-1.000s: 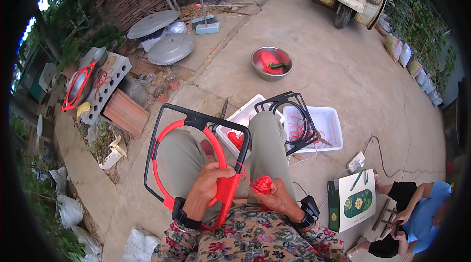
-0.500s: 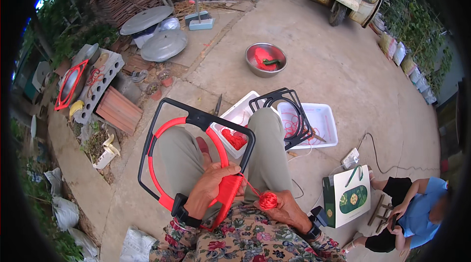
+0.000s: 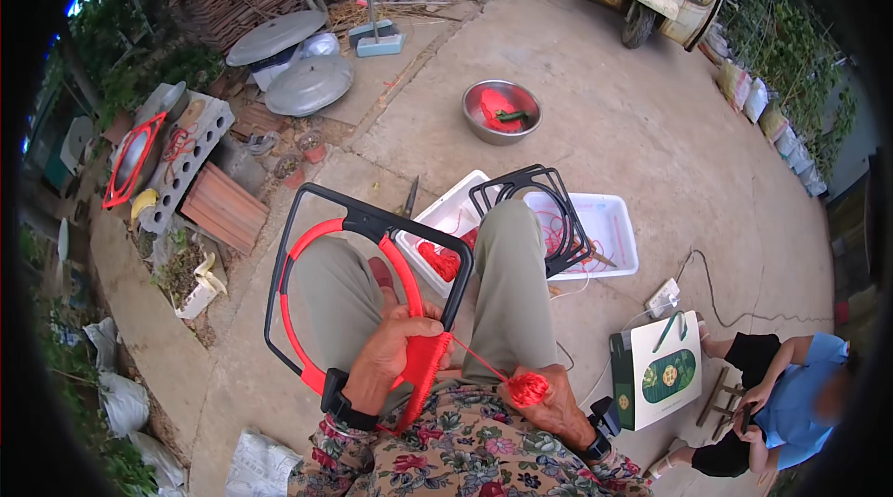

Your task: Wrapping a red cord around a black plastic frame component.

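My left hand (image 3: 391, 348) is closed on a black frame (image 3: 372, 218) with a round inner ring wrapped in red cord (image 3: 402, 269). Over my lap the frame leans, its lower right part covered by a dense band of red winding (image 3: 425, 362). In my right hand (image 3: 556, 404) sits a small ball of red cord (image 3: 527, 389), the fingers curled round it. One taut strand runs from the ball up to the wound band beside my left hand. The left fingertips are partly hidden behind the frame.
Ahead of my knees stand two white trays (image 3: 625, 232) with red cord, one bearing more black frames (image 3: 558, 255). A steel bowl (image 3: 479, 131) lies beyond. At right are a gift bag (image 3: 633, 385), a power strip (image 3: 663, 299) and a seated person (image 3: 795, 404). A knife (image 3: 411, 197) lies left of the trays.
My right hand has moved slightly right with the cord ball, and the strand is stretched longer. My left hand and the frame have shifted a little.
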The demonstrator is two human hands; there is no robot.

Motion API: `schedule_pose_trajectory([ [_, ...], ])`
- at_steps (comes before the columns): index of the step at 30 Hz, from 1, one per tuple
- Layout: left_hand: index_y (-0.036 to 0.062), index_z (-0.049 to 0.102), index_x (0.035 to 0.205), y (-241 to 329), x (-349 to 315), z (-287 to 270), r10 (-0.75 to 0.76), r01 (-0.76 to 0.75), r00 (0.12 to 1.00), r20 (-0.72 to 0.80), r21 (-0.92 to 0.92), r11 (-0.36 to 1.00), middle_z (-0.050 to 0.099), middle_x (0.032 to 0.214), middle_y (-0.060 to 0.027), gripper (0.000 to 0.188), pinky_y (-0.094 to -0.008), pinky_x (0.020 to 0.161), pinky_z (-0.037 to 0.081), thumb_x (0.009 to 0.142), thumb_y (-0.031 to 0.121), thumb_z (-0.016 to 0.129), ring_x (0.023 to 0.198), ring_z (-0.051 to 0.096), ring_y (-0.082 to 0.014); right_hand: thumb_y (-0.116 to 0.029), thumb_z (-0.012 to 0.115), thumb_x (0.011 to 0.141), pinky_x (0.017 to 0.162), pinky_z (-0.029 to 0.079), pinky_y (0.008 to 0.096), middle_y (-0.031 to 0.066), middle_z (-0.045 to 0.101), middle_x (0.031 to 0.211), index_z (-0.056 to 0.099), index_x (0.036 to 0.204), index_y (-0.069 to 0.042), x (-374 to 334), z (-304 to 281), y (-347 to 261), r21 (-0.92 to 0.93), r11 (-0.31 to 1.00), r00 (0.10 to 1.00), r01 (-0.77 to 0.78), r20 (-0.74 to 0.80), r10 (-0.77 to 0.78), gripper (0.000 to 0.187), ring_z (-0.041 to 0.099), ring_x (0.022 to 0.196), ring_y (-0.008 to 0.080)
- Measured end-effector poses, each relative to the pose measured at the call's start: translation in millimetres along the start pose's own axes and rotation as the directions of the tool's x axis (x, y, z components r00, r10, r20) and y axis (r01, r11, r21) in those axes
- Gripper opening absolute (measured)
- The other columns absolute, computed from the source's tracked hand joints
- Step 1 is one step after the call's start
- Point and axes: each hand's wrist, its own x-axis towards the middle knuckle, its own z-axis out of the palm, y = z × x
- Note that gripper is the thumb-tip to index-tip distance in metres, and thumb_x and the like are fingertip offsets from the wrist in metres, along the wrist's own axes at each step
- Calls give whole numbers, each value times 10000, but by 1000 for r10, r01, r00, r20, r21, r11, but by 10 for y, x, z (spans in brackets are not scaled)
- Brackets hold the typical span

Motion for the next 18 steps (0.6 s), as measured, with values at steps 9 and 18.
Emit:
schedule_pose_trajectory([
  [9, 4, 557, 902, -31, 0, -57, 19, -19, 999, -34, 21, 1000, 638, 733, -248, 175, -477, 521, 566, 753, -45, 637, 608, 662, -350, -166, 694, 851, 438, 332, 253, -21, 494, 521, 538, 634, -54, 120, -138, -341, -139, 985, 985, 98, -124, -116, 290, 397, 475, 67],
  [18, -15, 551, 1130, -205, -112, 87, 654, -563, 730, -199, 370, 739, 607, 1055, -174, 337, -399, 795, 544, 815, 46, 653, 961, 595, -271, -97, 721, 783, 472, 385, 305, 95, 477, 561, 552, 690, -54, 209, -314, -574, -332, 852, 893, 405, -55, -447, 198, 463, 469, 256],
])
